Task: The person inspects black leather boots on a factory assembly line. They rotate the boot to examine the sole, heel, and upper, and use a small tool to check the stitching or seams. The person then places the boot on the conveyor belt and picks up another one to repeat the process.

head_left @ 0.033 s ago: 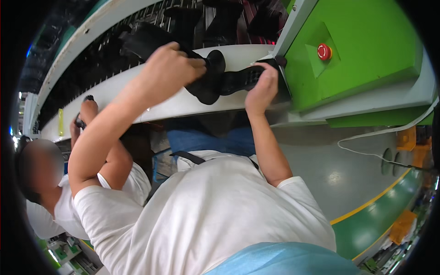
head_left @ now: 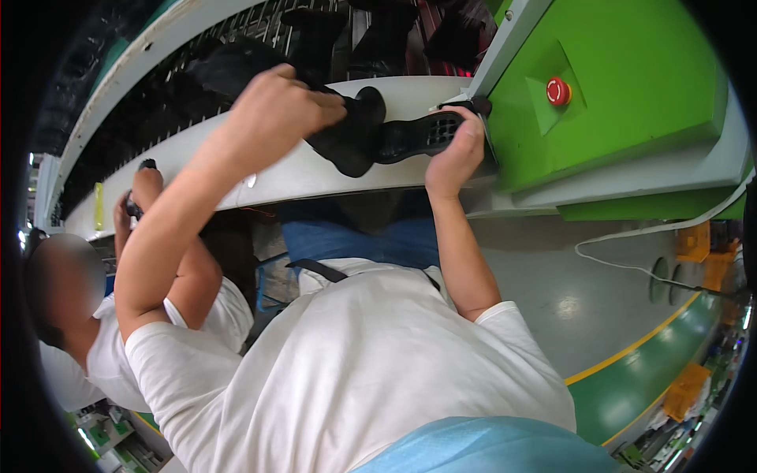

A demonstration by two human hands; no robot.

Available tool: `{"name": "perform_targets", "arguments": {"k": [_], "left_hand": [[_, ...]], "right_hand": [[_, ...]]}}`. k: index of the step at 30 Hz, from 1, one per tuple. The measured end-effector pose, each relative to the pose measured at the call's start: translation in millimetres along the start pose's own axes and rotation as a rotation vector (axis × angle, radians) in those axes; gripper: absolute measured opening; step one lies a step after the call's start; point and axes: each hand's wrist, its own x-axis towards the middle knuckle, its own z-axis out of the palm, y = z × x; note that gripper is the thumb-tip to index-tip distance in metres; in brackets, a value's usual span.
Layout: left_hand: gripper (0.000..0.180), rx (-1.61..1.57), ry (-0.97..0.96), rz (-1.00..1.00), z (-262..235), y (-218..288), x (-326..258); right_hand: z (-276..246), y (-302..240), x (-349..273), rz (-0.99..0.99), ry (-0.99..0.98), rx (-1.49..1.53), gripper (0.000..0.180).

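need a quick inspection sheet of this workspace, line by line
surface: pale curved rail of a conveyor line, beside a green machine housing
job's things: black boot lying across the rail, sole toward the right
clutter: more black boots on the dark belt behind
grippers: left hand closed over the boot's shaft; right hand gripping the sole end, fingers wrapped around it
cables: white cable trailing over the grey floor
surroundings: red round button on the housing; co-worker in a white shirt at the left, hand on the rail; yellow floor line
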Motion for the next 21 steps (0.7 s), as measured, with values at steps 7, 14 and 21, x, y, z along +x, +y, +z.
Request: {"name": "perform_targets", "arguments": {"k": [7, 14, 21], "left_hand": [[0.07, -0.355, 0.385, -0.439, -40.3, -66.5, -73.8], [0.057, -0.588, 0.693, -0.49, -22.8, -71.8, -119.7], [0.034, -0.29, 0.784, -0.584, 70.8, 22.3, -79.2]], "right_hand": [[-4.2, -11.4, 20.0, 0.171, 0.034, 0.408, 0.058], [-26.6, -36.6, 16.7, 0.17, 0.113, 0.464, 0.065], [14.6, -66.8, 36.7, -0.048, 0.059, 0.554, 0.068]]}}
